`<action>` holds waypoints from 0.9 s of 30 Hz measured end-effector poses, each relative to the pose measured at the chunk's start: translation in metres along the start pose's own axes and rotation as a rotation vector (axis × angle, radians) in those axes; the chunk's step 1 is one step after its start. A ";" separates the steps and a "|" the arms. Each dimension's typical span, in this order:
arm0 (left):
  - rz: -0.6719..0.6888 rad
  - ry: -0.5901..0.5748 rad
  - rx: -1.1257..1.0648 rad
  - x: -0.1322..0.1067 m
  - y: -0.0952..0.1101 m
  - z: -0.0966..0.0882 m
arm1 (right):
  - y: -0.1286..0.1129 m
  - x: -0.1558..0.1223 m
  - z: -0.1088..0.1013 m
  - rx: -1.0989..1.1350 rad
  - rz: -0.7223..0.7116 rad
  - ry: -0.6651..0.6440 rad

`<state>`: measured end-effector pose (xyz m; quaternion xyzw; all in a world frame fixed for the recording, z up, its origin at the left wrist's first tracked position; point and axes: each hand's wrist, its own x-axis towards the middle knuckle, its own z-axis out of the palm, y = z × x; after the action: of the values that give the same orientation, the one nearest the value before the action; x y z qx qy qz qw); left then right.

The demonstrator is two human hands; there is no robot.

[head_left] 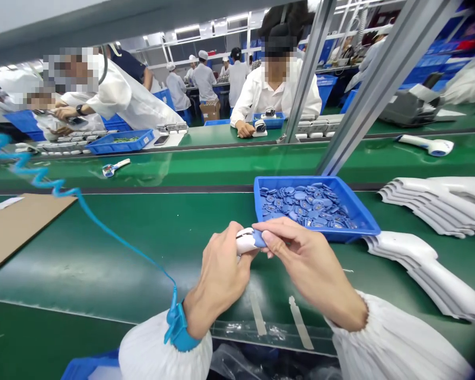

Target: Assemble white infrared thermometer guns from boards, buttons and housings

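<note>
Between the two hands, above the near half of a green table, a small white part meets a blue piece at its end. The left hand curls round the white part; the right hand pinches the blue piece between thumb and fingers.

Just beyond the right hand is a blue tray heaped with blue oval pieces, its near edge partly covered by that hand. Right of it lie stacked white curved shells. A teal wrist strap circles the left wrist; its coiled cord crosses in front of a cardboard sheet at far left.

Two tape strips lie near the table's front edge. A metal post slants up behind the tray, blocking part of the view. Past a green strip bearing a white handheld body, a co-worker in white sits opposite, and more people work in the bright room behind.
</note>
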<state>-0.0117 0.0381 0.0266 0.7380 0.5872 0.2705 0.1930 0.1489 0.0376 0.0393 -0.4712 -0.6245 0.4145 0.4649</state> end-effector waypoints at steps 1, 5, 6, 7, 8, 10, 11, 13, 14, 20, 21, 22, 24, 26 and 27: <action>0.011 -0.008 0.031 0.001 0.001 0.000 | 0.000 -0.001 0.001 -0.066 -0.029 0.002; 0.139 -0.091 0.075 0.003 0.000 -0.004 | 0.003 -0.003 0.002 -0.304 -0.195 -0.005; 0.187 -0.120 0.037 0.002 -0.001 -0.005 | 0.004 -0.003 0.001 -0.321 -0.230 -0.018; 0.232 -0.140 -0.009 0.002 -0.002 -0.006 | 0.006 -0.003 0.000 -0.330 -0.252 -0.033; 0.274 -0.144 -0.050 0.001 -0.004 -0.006 | 0.008 -0.003 -0.001 -0.341 -0.262 -0.043; 0.340 -0.112 -0.072 0.000 -0.008 -0.004 | 0.013 -0.006 -0.003 -0.365 -0.260 -0.041; 0.361 -0.094 -0.054 -0.001 -0.009 -0.003 | 0.016 -0.008 -0.004 -0.374 -0.248 -0.029; 0.384 -0.099 -0.009 -0.004 -0.010 0.001 | 0.022 -0.014 -0.008 -0.375 -0.221 -0.007; 0.374 -0.101 -0.001 -0.006 -0.010 0.004 | 0.024 -0.018 -0.011 -0.374 -0.205 -0.002; -0.031 0.290 -0.023 -0.018 -0.007 0.031 | 0.018 -0.032 -0.026 -0.436 0.010 -0.156; -0.049 0.315 -0.016 -0.018 -0.006 0.035 | 0.016 -0.034 -0.025 -0.446 0.057 -0.242; -0.056 0.314 -0.013 -0.018 -0.005 0.039 | 0.015 -0.036 -0.022 -0.462 0.091 -0.320; -0.067 0.272 -0.009 -0.017 -0.003 0.044 | 0.018 -0.043 -0.015 -0.512 0.097 -0.386; -0.056 0.235 0.022 -0.014 -0.002 0.044 | 0.024 -0.053 -0.008 -0.533 0.041 -0.341; -0.033 0.220 0.039 -0.014 -0.002 0.042 | 0.028 -0.058 -0.005 -0.518 0.014 -0.305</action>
<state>0.0105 0.0268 -0.0099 0.6977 0.6221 0.3353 0.1174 0.1666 -0.0124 0.0026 -0.5107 -0.7688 0.3107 0.2273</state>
